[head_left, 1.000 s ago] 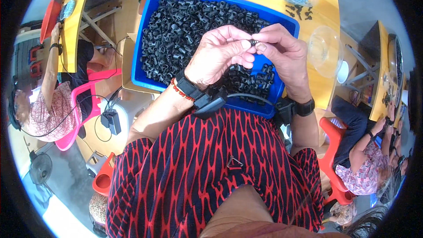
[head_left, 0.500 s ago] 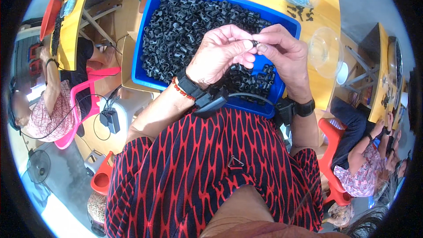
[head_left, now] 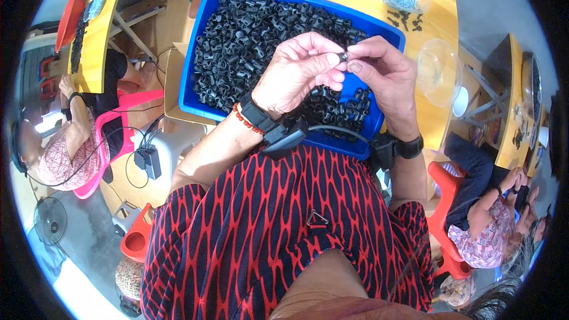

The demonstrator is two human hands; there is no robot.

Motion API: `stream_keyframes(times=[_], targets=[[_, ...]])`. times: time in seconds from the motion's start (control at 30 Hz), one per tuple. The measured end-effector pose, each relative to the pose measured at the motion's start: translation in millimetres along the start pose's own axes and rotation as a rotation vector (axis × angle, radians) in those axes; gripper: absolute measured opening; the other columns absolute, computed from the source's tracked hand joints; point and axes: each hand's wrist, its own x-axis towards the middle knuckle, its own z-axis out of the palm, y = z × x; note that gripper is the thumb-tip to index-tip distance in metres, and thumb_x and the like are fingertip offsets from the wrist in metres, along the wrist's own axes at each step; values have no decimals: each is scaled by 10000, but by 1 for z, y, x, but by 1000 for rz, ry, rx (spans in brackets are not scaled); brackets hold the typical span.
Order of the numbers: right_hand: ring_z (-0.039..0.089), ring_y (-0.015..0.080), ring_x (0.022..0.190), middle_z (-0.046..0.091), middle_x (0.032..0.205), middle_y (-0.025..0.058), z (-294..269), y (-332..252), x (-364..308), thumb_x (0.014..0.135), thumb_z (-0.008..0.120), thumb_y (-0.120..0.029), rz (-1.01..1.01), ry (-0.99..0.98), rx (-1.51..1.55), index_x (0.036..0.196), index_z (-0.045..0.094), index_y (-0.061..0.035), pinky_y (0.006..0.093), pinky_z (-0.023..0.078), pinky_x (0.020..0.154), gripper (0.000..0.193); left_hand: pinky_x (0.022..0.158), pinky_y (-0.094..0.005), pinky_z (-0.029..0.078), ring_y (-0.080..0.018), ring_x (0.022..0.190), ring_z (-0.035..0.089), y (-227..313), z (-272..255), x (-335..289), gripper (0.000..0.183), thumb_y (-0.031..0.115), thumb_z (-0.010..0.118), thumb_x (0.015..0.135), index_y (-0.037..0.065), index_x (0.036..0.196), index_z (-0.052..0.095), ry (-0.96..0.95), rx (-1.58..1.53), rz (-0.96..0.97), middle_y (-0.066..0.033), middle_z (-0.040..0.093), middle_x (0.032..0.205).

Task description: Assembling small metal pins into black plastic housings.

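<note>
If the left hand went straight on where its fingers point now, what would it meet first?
Most likely the right hand, whose fingertips lie just past the small black piece that the left hand pinches. Depth is hard to judge from this one view.

Head-worn fisheye view, steeply downward
</note>
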Motion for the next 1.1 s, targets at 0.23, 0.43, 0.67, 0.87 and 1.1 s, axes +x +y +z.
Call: stream_keyframes(times=[0.23,0.43,0.67,0.87,1.1], targets=[[633,160,809,672,893,93,11,-11,7,810,703,33,-91,-8,-300,889,699,21,267,496,727,80,670,-333,612,-178,725,691,7,0,-9,132,67,616,935,-30,1024,613,67,-1,-4,-130,693,896],[619,182,804,645,858,99,15,-27,-12,766,700,90,-145,1,-506,896,677,12,272,485,706,153,619,-310,602,-161,689,692,-2,4,-14,101,63,676,892,24,978,640,-27,-15,-65,-83,691,842],[600,125,831,614,927,62,31,-35,-8,811,675,108,68,64,-228,1005,670,16,238,484,724,214,619,-309,602,-158,706,690,5,2,-17,105,65,671,899,15,975,618,-45,37,1,-86,683,868],[623,143,792,617,940,91,21,-24,-6,824,636,117,-87,-5,-273,973,630,31,252,509,722,172,608,-305,597,-161,694,686,6,0,-13,136,83,692,885,7,969,617,-74,73,-14,-99,686,862],[668,198,779,633,975,170,19,-25,-8,921,557,24,32,133,7,1016,547,26,288,581,682,95,598,-299,591,-162,678,680,3,3,-14,140,102,676,898,9,980,612,-53,80,32,-93,674,832]])
